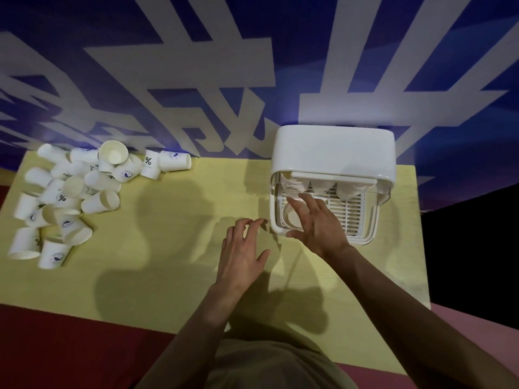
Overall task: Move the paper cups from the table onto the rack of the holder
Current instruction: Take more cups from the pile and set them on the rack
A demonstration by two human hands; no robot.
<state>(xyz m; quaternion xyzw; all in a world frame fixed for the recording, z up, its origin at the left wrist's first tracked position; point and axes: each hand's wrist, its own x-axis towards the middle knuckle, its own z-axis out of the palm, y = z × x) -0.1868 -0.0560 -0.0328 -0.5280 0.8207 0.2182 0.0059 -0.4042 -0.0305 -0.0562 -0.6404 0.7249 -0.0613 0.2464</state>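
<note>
A heap of several white paper cups (75, 189) lies on the left of the yellow table (174, 248), most tipped on their sides. The white cup holder (334, 153) stands at the right with its slatted rack (354, 217) pulled out at the front. Three upside-down cups (323, 186) stand at the rack's back, and one more cup (289, 217) sits at its front left. My right hand (317, 223) hovers over that cup with fingers spread, holding nothing. My left hand (244, 254) hangs empty above the table just left of the rack, fingers loosely bent.
A blue wall with large white shapes (196, 80) rises directly behind the table. The table's right edge (421, 234) lies just past the holder, with dark floor beyond. Red floor (56, 346) shows below the near edge.
</note>
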